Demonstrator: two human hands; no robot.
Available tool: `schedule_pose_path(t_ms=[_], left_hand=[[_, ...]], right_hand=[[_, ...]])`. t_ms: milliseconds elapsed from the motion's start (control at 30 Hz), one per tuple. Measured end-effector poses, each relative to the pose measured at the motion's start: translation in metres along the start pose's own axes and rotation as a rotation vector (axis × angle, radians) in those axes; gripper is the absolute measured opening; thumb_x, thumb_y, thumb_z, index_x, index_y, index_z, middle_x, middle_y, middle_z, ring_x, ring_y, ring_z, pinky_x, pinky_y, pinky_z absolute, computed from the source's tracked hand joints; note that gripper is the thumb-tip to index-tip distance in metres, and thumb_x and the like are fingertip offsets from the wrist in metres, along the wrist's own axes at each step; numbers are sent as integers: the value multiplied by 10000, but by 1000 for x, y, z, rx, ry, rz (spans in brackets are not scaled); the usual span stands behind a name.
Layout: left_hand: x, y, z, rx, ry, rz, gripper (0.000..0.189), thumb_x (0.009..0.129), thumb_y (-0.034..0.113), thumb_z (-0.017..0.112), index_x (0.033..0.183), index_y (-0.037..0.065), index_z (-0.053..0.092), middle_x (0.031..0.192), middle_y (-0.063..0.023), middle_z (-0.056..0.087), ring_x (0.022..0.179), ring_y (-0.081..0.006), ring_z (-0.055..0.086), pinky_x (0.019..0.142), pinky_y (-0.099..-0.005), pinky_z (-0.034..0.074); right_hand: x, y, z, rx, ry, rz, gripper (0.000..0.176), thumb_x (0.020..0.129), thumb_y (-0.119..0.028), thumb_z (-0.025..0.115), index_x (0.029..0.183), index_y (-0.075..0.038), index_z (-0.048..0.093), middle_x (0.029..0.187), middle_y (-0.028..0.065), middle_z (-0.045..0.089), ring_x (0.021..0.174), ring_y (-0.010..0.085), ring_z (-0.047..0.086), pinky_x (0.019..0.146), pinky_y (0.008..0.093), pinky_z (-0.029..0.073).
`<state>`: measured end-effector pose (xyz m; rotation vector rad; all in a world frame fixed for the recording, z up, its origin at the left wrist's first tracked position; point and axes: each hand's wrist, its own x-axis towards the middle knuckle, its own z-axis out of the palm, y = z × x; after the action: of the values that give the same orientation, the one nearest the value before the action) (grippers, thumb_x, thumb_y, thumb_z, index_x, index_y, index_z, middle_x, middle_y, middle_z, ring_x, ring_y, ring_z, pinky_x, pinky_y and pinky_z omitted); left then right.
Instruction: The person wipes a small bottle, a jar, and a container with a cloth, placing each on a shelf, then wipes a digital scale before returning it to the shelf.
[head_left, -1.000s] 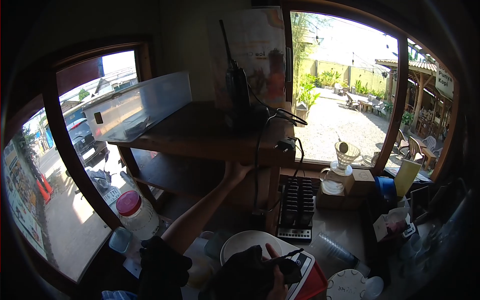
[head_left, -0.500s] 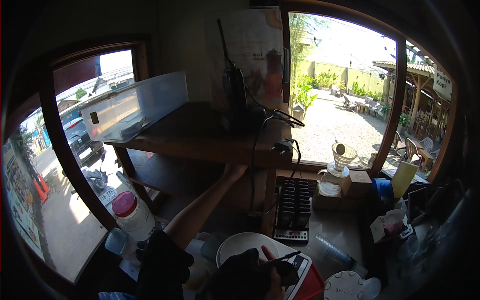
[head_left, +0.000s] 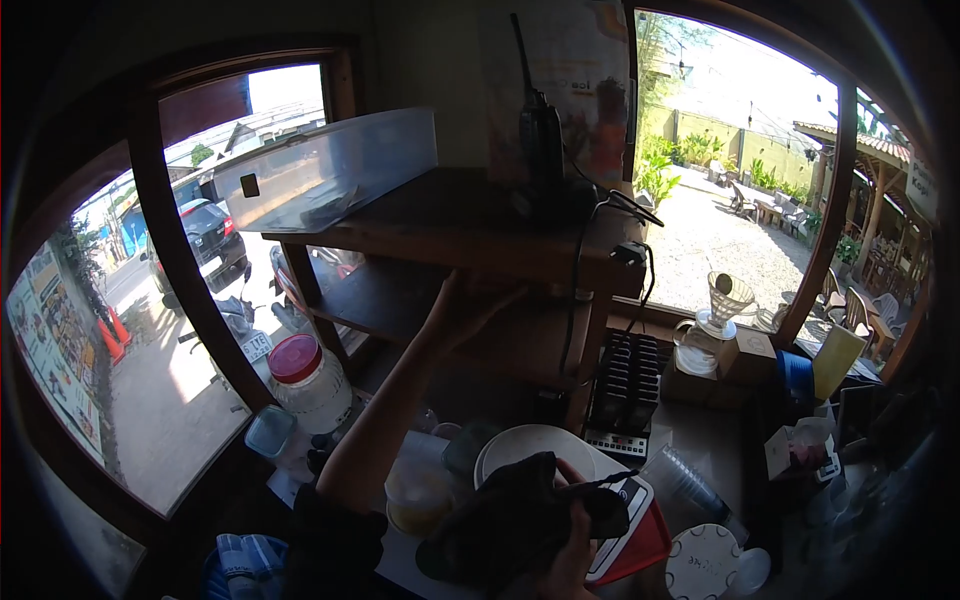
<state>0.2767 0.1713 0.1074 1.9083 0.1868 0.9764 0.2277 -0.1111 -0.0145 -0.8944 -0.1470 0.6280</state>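
While the right hand (head_left: pixel 568 548) is clenched around a black cloth (head_left: pixel 505 520) at 6 o'clock in the view, the left hand (head_left: pixel 468 308) reaches up under the top board of the wooden shelf (head_left: pixel 420 235), fingers spread flat against it and holding nothing. The cloth bunches to the 9 o'clock side of the right hand, overlapping a white plate (head_left: pixel 535 442) at its 12 o'clock and a red-and-white box (head_left: pixel 628 525) at 3 o'clock. A red-lidded jar (head_left: pixel 305 380) stands at 9 o'clock of the left forearm. Since a second ago the view has swung (shelf and radio (head_left: pixel 540 140) now sit further right); both hands keep their places.
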Motion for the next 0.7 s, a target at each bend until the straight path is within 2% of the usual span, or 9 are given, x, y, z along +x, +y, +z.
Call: schedule_pose_path(t_ms=[67,200,267,333,433,500,600,700], left_hand=[[-39,34,-25,-85,27,-42,321,794,200,691,1031,5,596,961,-93,637,885,-171,626,739,-289,508],[-132,90,-77,4,108,-110,256,842,176,631,1023,-3,606,953,-87,642,875,-151,623,730,-287,509],[-177,93,-93,46,170,-167,230,844,134,612,1026,-7,607,944,-84,645,856,-146,625,727,-284,509],[-216,77,-103,44,233,-245,217,834,70,597,1036,-9,604,928,-83,649,834,-143,627,724,-278,509],[-266,18,-113,249,295,-326,244,793,-21,570,1034,-12,603,915,-94,657,822,-152,635,736,-281,511],[-290,-11,-106,460,286,-383,327,729,-90,569,1044,-10,599,981,-113,653,897,-187,632,757,-300,512],[-318,-58,-93,393,235,-366,410,675,-109,598,1068,7,597,1047,-114,640,979,-219,612,795,-323,504],[-325,-79,-75,299,190,-332,475,669,-119,564,1129,1,566,1073,-83,624,1023,-165,577,755,-282,487]], right_hand=[[-3,-18,16,111,-290,-93,547,875,-238,515,1328,-12,307,1225,129,497,1090,235,523,939,366,430],[-8,-11,16,-245,-260,-243,468,810,-163,570,1225,8,439,1206,118,510,1087,204,509,948,320,393],[-16,-9,24,-243,-288,-259,382,794,-123,581,1147,7,512,1115,82,544,1054,177,505,947,296,356],[-24,-9,30,-277,-321,-249,343,789,-106,583,1111,2,533,1068,68,552,1040,170,502,947,294,344],[-24,1,34,-285,-405,-272,272,794,-102,590,1046,-6,553,1034,68,548,1027,167,502,944,296,339],[-26,7,35,-271,-431,-235,239,802,-100,589,1021,-7,555,1048,76,548,1038,172,501,942,295,343],[-24,22,31,-202,-457,-199,201,813,-68,580,1002,-6,554,1076,91,552,1054,181,506,931,295,362],[-29,23,31,-175,-490,-156,192,815,-47,570,1001,-7,552,1083,98,555,1055,183,510,931,303,374]])
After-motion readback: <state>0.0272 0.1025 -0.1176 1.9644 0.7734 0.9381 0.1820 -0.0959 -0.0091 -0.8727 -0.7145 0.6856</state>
